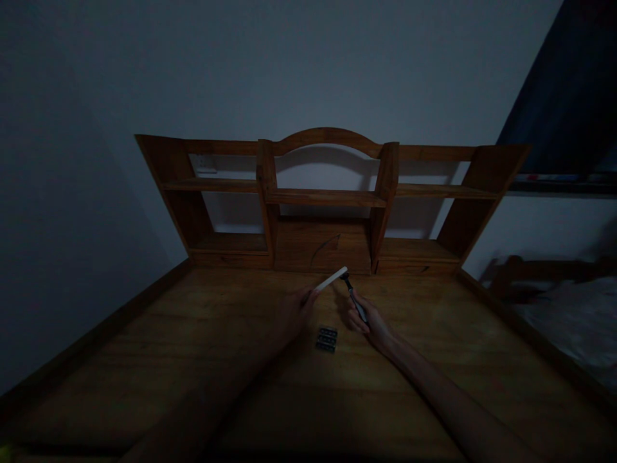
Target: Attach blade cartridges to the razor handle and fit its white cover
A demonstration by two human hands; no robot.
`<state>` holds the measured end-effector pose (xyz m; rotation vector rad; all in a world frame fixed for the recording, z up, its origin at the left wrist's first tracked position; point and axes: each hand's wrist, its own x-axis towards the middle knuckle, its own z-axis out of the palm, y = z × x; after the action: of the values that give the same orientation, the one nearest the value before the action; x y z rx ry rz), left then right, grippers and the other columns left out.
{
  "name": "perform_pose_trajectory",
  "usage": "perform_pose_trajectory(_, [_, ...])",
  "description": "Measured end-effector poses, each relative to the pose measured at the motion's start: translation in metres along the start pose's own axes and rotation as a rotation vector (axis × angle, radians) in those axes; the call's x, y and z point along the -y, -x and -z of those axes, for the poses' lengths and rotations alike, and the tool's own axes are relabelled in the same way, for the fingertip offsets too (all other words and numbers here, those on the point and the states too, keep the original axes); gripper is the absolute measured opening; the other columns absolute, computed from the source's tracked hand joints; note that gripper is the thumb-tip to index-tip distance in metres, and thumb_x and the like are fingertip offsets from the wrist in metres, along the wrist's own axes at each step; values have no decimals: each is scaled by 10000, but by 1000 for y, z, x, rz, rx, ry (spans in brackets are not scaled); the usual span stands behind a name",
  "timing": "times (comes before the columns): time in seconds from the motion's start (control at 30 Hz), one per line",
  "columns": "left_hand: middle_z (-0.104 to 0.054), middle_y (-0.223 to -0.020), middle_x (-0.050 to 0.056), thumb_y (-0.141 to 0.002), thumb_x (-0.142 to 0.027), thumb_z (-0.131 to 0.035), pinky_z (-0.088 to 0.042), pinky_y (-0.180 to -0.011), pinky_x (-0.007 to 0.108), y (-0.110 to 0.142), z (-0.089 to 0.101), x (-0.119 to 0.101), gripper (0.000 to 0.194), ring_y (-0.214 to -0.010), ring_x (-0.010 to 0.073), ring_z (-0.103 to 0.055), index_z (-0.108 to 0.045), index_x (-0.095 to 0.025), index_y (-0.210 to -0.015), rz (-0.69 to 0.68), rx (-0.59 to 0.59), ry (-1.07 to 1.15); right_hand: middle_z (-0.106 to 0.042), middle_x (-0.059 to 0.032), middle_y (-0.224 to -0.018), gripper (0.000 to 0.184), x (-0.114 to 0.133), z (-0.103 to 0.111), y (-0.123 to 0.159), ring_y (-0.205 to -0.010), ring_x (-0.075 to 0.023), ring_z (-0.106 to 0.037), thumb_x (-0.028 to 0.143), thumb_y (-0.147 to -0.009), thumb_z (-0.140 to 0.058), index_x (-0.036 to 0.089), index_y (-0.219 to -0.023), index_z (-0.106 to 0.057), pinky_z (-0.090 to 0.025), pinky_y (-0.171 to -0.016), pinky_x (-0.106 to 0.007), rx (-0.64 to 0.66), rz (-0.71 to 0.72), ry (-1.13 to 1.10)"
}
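Note:
My left hand (293, 314) is closed on one end of a thin, flat white stick (330, 279), which slants up to the right. In my right hand (372, 320) is a dark-and-grey razor (349, 288), its handle wrapped by my fingers and its head pointing up and away from me. The razor's head is at the far end of the white stick; in this dim light I cannot tell whether they touch. Below and between my hands, a small dark pack of what look like razor cartridges (326, 339) lies on the wooden desk (231, 360).
A wooden shelf unit (326, 198) with several compartments stands along the back of the desk, against a pale wall (308, 71). A socket (206, 164) shows behind its left side. To the right are a dark window or curtain (569, 96) and a pale, crumpled bundle (573, 321).

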<state>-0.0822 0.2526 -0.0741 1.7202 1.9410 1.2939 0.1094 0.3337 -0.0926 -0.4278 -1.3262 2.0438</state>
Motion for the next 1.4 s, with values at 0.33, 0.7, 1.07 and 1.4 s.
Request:
perform_pose_trajectory(0.33, [-712, -906, 25, -908, -550, -346, -488, -748, 287, -2, -2, 3, 473, -816, 188, -645, -667, -212, -986, -21, -2, 39, -308, 100, -318, 398, 0, 2, -1, -285, -76, -167, 517, -931, -413, 201, -701, -488, -153, -368, -242, -4, -20, 18])
perform_pose_trajectory(0.7, [-707, -862, 13, -906, -535, -367, -472, -701, 262, -2, -3, 3, 449, -764, 172, -638, -671, -207, -951, -24, 2, 57, -300, 99, -319, 403, -1, 3, 0, -293, -78, -184, 526, -928, -412, 203, -697, -481, -170, -378, -242, 14, -10, 13])
perform_pose_trajectory(1.07, [-710, -909, 18, -908, -537, -358, -476, -747, 275, -1, 2, -3, 462, -818, 185, -640, -670, -203, -977, -19, 29, 98, -295, 104, -312, 406, -1, 4, -1, -289, -77, -179, 546, -913, -425, 207, -693, -469, -174, -377, -241, -5, -8, 48])
perform_pose_trajectory(1.4, [-702, -877, 34, -902, -547, -363, -479, -741, 297, -2, -3, 4, 480, -799, 192, -632, -675, -192, -983, -14, 24, 70, -305, 102, -301, 411, 1, 1, 0, -285, -81, -186, 559, -904, -425, 209, -695, -473, -187, -378, -242, 11, -16, 25])
